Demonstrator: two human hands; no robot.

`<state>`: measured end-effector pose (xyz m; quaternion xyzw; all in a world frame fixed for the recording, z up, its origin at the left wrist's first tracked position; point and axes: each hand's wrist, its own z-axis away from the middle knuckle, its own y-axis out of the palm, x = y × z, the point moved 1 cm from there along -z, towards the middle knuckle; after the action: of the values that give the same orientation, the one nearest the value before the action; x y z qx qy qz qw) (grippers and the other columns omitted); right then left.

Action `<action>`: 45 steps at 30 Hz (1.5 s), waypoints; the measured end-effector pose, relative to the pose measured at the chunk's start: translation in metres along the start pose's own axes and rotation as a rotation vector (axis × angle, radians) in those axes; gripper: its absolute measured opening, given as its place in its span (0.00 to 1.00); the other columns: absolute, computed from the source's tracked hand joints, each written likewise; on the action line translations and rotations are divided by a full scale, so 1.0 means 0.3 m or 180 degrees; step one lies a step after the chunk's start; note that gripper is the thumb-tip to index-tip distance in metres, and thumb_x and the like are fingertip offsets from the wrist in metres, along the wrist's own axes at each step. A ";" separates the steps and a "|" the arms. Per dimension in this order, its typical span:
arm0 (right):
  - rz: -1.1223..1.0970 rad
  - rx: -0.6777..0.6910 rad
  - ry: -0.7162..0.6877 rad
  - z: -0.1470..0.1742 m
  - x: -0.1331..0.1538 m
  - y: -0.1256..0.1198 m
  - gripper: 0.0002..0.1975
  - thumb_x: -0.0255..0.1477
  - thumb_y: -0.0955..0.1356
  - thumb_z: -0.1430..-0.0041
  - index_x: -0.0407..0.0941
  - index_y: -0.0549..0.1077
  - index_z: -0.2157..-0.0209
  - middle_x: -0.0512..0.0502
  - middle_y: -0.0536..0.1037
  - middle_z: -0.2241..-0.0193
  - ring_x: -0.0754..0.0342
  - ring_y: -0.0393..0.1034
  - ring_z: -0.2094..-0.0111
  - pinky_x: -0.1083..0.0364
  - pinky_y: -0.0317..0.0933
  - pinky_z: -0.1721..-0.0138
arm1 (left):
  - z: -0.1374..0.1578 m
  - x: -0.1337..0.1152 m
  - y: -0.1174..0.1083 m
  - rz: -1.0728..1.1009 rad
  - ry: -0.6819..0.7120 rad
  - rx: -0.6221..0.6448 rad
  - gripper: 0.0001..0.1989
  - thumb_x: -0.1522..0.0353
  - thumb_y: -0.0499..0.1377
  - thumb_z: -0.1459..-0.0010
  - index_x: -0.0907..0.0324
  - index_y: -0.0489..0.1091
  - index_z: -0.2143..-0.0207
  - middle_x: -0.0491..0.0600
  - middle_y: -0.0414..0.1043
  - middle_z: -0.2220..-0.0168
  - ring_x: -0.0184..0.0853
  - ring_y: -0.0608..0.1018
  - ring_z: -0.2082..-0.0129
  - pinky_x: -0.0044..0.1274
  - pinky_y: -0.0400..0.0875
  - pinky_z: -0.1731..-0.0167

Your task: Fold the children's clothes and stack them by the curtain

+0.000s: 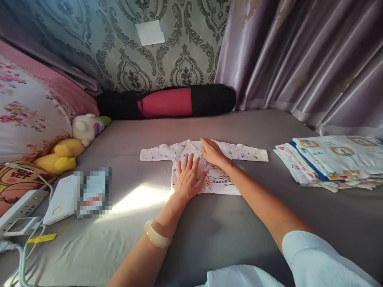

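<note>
A small white baby shirt [223,184] with a printed front and patterned long sleeves lies spread flat on the grey bed sheet [263,227], both sleeves stretched out sideways. My left hand [189,178] rests on the left part of its front, palm down with fingers spread. Close to the neckline, my right hand [213,151] touches the fabric with its fingers extended. Neither hand grips the cloth. My right forearm covers part of the shirt's right side and print.
Folded baby clothes [341,159] are stacked on the right. A black and red roll-shaped bag [167,103] lies along the wall. Plush toys [67,153], a white power bank [63,198], a power strip [25,207] with cables and a blurred-out item sit at left.
</note>
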<state>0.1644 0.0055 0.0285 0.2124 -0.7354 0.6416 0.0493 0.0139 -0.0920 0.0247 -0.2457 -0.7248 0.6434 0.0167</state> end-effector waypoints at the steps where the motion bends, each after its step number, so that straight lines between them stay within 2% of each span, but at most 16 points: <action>1: 0.0056 -0.0068 0.0125 0.029 -0.031 -0.019 0.22 0.26 0.58 0.33 0.39 0.62 0.39 0.36 0.66 0.38 0.46 0.55 0.36 0.48 0.48 0.37 | 0.001 -0.010 -0.003 0.0016 0.0090 0.0017 0.29 0.54 0.43 0.32 0.58 0.55 0.34 0.56 0.48 0.30 0.45 0.46 0.29 0.46 0.43 0.33; 3: 0.0144 -0.0197 0.0464 0.077 -0.101 -0.060 0.22 0.27 0.57 0.32 0.39 0.63 0.39 0.36 0.66 0.39 0.45 0.55 0.36 0.47 0.49 0.37 | 0.006 -0.024 -0.001 0.0010 0.0251 0.0158 0.29 0.54 0.43 0.31 0.59 0.56 0.34 0.56 0.49 0.30 0.45 0.47 0.29 0.45 0.43 0.33; 7: 0.0295 -0.0393 0.1397 0.148 -0.253 -0.133 0.22 0.24 0.57 0.34 0.39 0.66 0.42 0.34 0.71 0.43 0.44 0.62 0.41 0.48 0.55 0.43 | 0.014 -0.029 0.017 -0.0097 0.0476 0.0496 0.29 0.55 0.46 0.32 0.60 0.57 0.35 0.59 0.50 0.31 0.48 0.51 0.30 0.47 0.46 0.34; 10: 0.0388 -0.0566 0.1993 0.196 -0.343 -0.160 0.22 0.23 0.57 0.37 0.38 0.67 0.43 0.33 0.72 0.45 0.42 0.65 0.44 0.47 0.56 0.46 | 0.010 -0.025 0.011 -0.0129 0.0491 0.0588 0.29 0.54 0.48 0.33 0.60 0.58 0.36 0.60 0.49 0.30 0.50 0.51 0.30 0.48 0.47 0.35; 13: 0.0446 -0.0745 0.2378 0.233 -0.395 -0.171 0.22 0.23 0.57 0.37 0.37 0.68 0.43 0.31 0.71 0.45 0.39 0.63 0.43 0.44 0.56 0.46 | -0.003 -0.018 -0.013 -0.0085 0.0509 0.0755 0.29 0.53 0.50 0.34 0.59 0.59 0.37 0.61 0.49 0.31 0.51 0.51 0.30 0.49 0.49 0.36; 16: 0.0484 -0.0807 0.2636 0.251 -0.417 -0.176 0.21 0.24 0.59 0.38 0.37 0.69 0.45 0.30 0.70 0.45 0.38 0.61 0.42 0.43 0.55 0.46 | -0.033 -0.008 -0.035 -0.0016 0.0614 0.0772 0.23 0.55 0.52 0.36 0.55 0.65 0.43 0.58 0.58 0.34 0.50 0.59 0.33 0.50 0.54 0.38; 19: 0.0554 -0.0819 0.2847 0.259 -0.426 -0.181 0.20 0.24 0.60 0.39 0.36 0.70 0.46 0.28 0.69 0.46 0.37 0.61 0.43 0.44 0.56 0.47 | -0.082 -0.003 -0.037 0.0153 0.0575 0.0457 0.15 0.58 0.51 0.34 0.53 0.71 0.53 0.53 0.71 0.45 0.44 0.72 0.43 0.46 0.59 0.41; 21: 0.0654 -0.0887 0.2910 0.264 -0.430 -0.183 0.20 0.26 0.62 0.40 0.35 0.70 0.47 0.27 0.69 0.46 0.37 0.61 0.44 0.44 0.56 0.48 | -0.123 -0.010 -0.025 0.0253 0.0539 0.0221 0.14 0.60 0.51 0.34 0.54 0.70 0.53 0.53 0.73 0.48 0.42 0.74 0.47 0.43 0.62 0.42; 23: 0.0757 -0.0985 0.2942 0.270 -0.435 -0.183 0.20 0.28 0.62 0.40 0.34 0.71 0.49 0.26 0.69 0.47 0.36 0.61 0.45 0.43 0.57 0.49 | -0.166 -0.030 -0.002 0.0318 0.0663 0.0139 0.14 0.62 0.52 0.35 0.55 0.69 0.50 0.54 0.72 0.46 0.42 0.74 0.46 0.41 0.63 0.42; 27: 0.0806 -0.1134 0.3006 0.279 -0.447 -0.183 0.20 0.31 0.62 0.40 0.34 0.73 0.51 0.25 0.69 0.48 0.34 0.62 0.46 0.42 0.57 0.49 | -0.248 -0.090 0.057 0.0349 0.1120 0.0304 0.16 0.66 0.52 0.36 0.60 0.68 0.47 0.57 0.69 0.42 0.40 0.69 0.40 0.36 0.63 0.40; 32: 0.0690 -0.1210 0.3103 0.278 -0.467 -0.186 0.21 0.30 0.63 0.42 0.33 0.71 0.51 0.22 0.69 0.49 0.33 0.62 0.45 0.40 0.56 0.49 | -0.326 -0.156 0.113 0.0196 0.1284 0.0524 0.18 0.69 0.51 0.37 0.59 0.66 0.45 0.56 0.65 0.39 0.39 0.66 0.37 0.35 0.62 0.39; 39: 0.0528 -0.1348 0.3191 0.282 -0.475 -0.201 0.19 0.29 0.64 0.46 0.36 0.75 0.54 0.25 0.72 0.50 0.33 0.64 0.46 0.41 0.58 0.49 | -0.391 -0.196 0.140 0.0093 0.1115 0.0698 0.27 0.62 0.51 0.35 0.64 0.58 0.37 0.58 0.54 0.32 0.42 0.55 0.31 0.35 0.53 0.34; 42: 0.0314 -0.1394 0.3008 0.271 -0.485 -0.222 0.19 0.28 0.64 0.46 0.37 0.74 0.53 0.27 0.75 0.53 0.36 0.68 0.49 0.45 0.61 0.52 | -0.400 -0.186 0.153 0.0090 0.1091 0.0757 0.30 0.57 0.48 0.34 0.62 0.55 0.35 0.56 0.52 0.31 0.44 0.53 0.31 0.37 0.50 0.34; 45: 0.0213 -0.1429 0.2697 0.247 -0.518 -0.250 0.21 0.28 0.62 0.43 0.34 0.71 0.51 0.29 0.77 0.61 0.41 0.72 0.57 0.48 0.64 0.58 | -0.397 -0.168 0.175 0.0010 0.1180 0.0724 0.32 0.54 0.44 0.33 0.61 0.53 0.33 0.55 0.51 0.31 0.44 0.52 0.30 0.37 0.47 0.33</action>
<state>0.3481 -0.0338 0.0314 -0.1073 -0.7774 0.4982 0.3686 0.1163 0.0018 0.0104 -0.3574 -0.6317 0.6649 0.1762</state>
